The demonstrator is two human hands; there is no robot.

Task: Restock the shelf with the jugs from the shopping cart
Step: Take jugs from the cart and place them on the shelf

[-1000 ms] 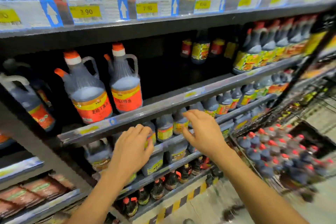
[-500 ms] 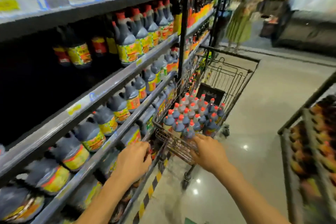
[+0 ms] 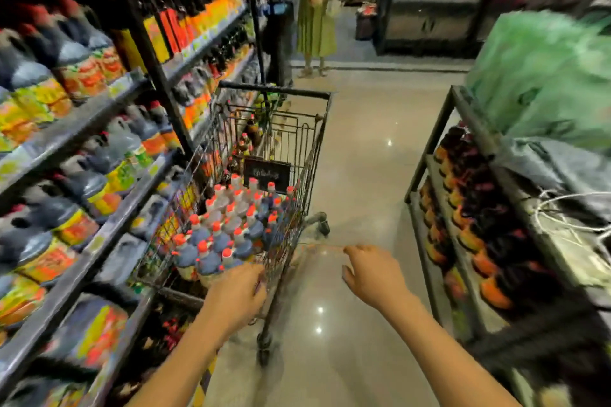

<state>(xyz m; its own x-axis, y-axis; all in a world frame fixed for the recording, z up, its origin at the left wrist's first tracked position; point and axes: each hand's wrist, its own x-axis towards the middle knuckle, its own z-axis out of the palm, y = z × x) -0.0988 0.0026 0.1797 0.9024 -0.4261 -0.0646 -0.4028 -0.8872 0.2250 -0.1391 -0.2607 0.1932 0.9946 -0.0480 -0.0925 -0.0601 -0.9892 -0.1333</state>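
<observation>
1. Jugs (image 3: 228, 231): dark with red caps, upright, packed close together in the near end of the shopping cart (image 3: 307, 155).
2. Shopping cart: wire-sided, standing on the floor (image 3: 363, 158) just beside the shelf (image 3: 82, 129) at the left. Black bar across the far end, small dark sign inside behind the jugs.
3. Left hand (image 3: 236, 296): at the near rim of the cart, back turned up, fingers bent down over the wire edge and the nearest caps. Grip too blurred to read; cannot tell whether clamped on the rim, on a jug, or on nothing.
4. Right hand (image 3: 373, 274): in the air to the right of the cart, above the floor, touching nothing. Grip apart, fingers loosely spread, thumb out to the side.
5. Shelf: dark metal, several levels running along the left, lined with shelved jugs (image 3: 109, 149) bearing yellow and orange labels. Tall bottles (image 3: 172, 26) with orange and red labels on the upper level further along.
6. Floor: pale, glossy, dotted with bright reflections.
7. Rack (image 3: 429, 142) at the right, well apart from the cart: dark frame, rows of dark bottles with orange labels, green bags (image 3: 545, 76) piled on top.
8. Person (image 3: 315, 26) in a green skirt, blurred, standing at the far end of the aisle.
</observation>
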